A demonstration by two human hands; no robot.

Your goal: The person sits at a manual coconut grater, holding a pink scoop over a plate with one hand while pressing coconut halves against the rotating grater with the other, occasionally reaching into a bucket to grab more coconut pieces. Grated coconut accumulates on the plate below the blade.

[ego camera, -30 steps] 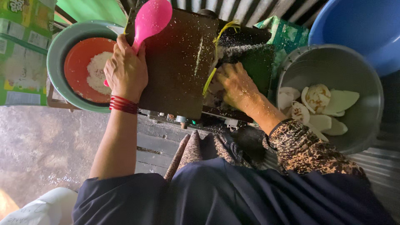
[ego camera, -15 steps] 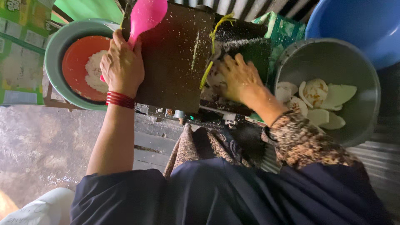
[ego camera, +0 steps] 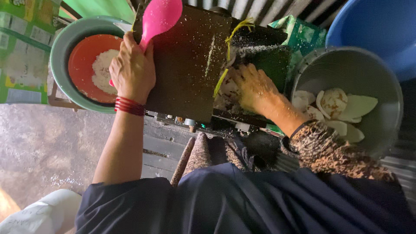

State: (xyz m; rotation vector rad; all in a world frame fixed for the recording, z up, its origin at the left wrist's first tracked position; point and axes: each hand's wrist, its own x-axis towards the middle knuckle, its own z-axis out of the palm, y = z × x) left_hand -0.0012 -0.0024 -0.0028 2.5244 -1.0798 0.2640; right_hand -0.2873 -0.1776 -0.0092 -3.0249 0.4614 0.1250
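Observation:
My left hand, with red bangles at the wrist, grips the handle of a pink plastic spoon whose bowl points up over a dark grating machine. Left of it an orange bowl with white grated coconut sits inside a grey-green basin. My right hand presses down on white coconut pieces at the machine's opening; whether it grips one I cannot tell. A grey metal bucket to the right holds several white coconut pieces.
A blue tub stands at the upper right behind the bucket. A green printed bag lies behind the machine. Grey concrete floor lies at the lower left, with wooden planks under the machine. My dark skirt fills the bottom.
The view has shifted slightly. My left hand keeps its hold on the pink spoon above the machine, and my right hand stays pressed at the machine's opening.

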